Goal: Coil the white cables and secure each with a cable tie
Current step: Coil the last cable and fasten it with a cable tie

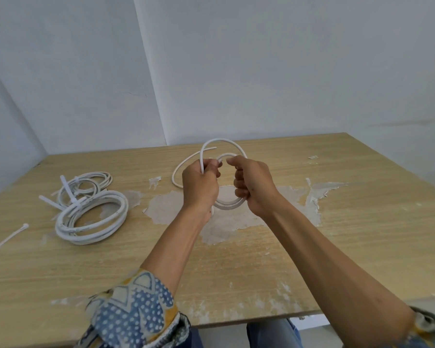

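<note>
White cable [230,206] half-coiled, held just above the peeled patch [166,209]: coiling step, not yet tied. Left hand [199,187] fingers curled round the loose run; right hand [251,187] fingers curled round the loops. Next, likely: wind in the free end, then fetch the cable tie [6,238] far left of the patch.

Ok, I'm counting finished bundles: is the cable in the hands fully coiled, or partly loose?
Partly loose. Right hand grips a few loops of the cable; left hand holds a strand whose tail trails onto the table.
</note>
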